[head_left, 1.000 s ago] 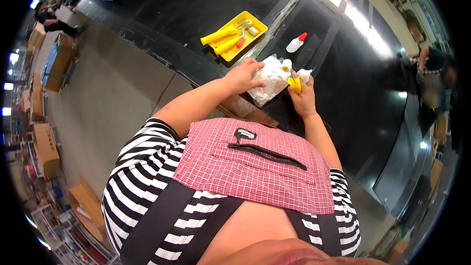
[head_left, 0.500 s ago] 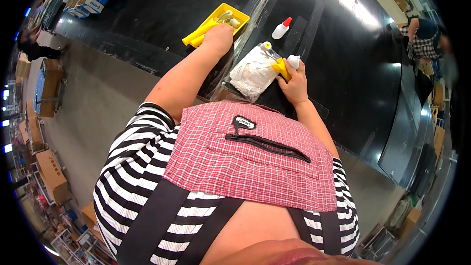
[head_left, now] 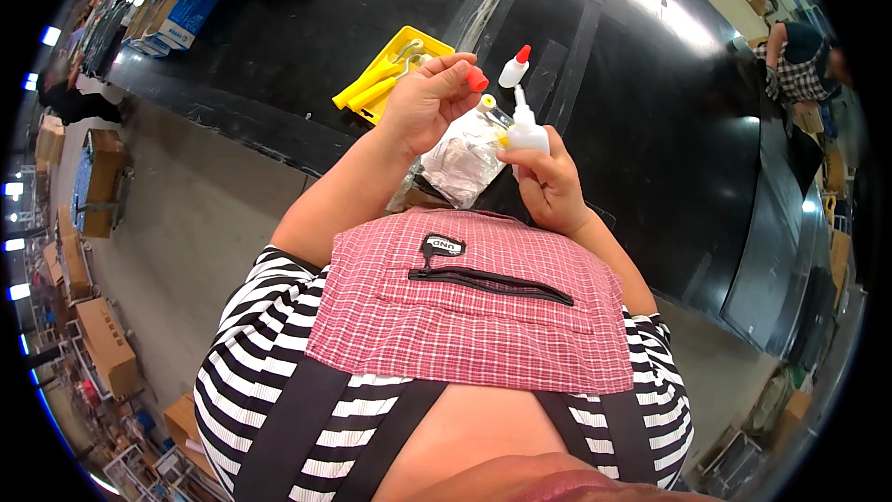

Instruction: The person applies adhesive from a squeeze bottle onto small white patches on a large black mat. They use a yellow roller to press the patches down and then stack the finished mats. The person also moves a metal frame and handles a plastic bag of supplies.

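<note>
Between the thumb and fingers of my left hand (head_left: 429, 104) is a red bottle cap (head_left: 477, 79). My right hand (head_left: 557, 188) is closed around a white squeeze bottle (head_left: 528, 135), its pointed nozzle bare and tilted up. Just beyond stands a second white bottle (head_left: 512, 74), with a red cap on. Beyond my left hand lies a yellow tray (head_left: 401, 35) with yellow-handled paint rollers (head_left: 362, 93) in it. A small roller (head_left: 489, 104) rests by a clear plastic bag (head_left: 460, 167) of white material, partly hidden by my hands.
All of this is on a large black table (head_left: 660, 158). A blue and brown box (head_left: 177, 14) stands at its far left corner. At the far right, another person (head_left: 799, 60) is at the table. Cardboard boxes (head_left: 107, 344) stand beyond the floor at left.
My left hand has left the tray and come right and nearer, now with a red cap in it. My right hand has raised the white bottle and let go of the yellow roller handle.
</note>
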Demonstrator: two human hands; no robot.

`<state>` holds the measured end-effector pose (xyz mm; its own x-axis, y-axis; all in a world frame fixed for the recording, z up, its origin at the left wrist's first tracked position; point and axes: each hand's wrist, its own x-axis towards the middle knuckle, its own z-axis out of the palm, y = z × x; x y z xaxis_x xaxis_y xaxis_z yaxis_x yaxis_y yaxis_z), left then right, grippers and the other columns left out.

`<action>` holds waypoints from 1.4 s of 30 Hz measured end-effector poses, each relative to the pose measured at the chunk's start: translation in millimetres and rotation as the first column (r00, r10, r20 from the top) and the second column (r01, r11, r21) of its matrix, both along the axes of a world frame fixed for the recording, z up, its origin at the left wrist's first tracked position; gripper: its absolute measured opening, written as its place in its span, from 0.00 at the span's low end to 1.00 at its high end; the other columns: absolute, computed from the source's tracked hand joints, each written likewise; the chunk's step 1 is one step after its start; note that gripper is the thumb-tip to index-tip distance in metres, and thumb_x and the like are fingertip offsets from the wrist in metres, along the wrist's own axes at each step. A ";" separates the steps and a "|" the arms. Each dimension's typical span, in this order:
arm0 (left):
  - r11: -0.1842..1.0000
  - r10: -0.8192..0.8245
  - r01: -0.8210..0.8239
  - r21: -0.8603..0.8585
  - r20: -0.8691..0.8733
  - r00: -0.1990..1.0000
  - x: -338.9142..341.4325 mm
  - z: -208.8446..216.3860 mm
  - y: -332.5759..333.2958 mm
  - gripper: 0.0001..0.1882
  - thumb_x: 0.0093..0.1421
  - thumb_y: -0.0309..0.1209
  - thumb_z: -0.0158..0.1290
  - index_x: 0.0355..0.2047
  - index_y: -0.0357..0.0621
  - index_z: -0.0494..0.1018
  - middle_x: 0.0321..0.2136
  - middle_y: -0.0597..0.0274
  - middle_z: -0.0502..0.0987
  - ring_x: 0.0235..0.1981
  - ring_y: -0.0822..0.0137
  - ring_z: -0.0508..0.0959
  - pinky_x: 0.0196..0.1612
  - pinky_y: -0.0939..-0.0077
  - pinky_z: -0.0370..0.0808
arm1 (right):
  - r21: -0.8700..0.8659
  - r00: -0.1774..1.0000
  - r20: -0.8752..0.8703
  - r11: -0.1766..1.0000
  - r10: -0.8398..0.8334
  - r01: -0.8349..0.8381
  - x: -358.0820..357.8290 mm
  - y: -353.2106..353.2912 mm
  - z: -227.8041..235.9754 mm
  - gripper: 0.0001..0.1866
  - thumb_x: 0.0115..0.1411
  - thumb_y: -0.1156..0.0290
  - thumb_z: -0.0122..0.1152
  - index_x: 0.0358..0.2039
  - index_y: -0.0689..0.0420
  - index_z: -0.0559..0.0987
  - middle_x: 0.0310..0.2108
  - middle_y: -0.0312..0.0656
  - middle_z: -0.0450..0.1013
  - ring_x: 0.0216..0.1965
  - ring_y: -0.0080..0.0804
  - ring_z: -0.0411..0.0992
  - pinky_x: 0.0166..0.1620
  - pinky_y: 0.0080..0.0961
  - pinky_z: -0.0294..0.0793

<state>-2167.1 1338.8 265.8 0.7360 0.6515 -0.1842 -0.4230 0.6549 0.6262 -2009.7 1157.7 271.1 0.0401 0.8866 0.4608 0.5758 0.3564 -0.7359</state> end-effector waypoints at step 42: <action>-0.219 0.356 0.821 0.527 -0.740 0.570 -41.4 109.2 -1.3 0.13 0.70 0.39 0.52 0.43 0.44 0.78 0.36 0.54 0.82 0.39 0.55 0.80 0.44 0.63 0.75 | 0.103 0.693 0.721 0.991 -0.015 -0.086 -6.2 19.5 56.3 0.15 0.54 0.73 0.66 0.43 0.47 0.84 0.42 0.47 0.74 0.34 0.37 0.77 0.38 0.32 0.77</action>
<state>-2208.5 1337.4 374.9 0.9499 0.2866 -0.1246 0.3125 -0.8631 0.3969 -2015.9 1177.2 327.4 -0.3781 0.8166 0.4362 0.8953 0.4425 -0.0523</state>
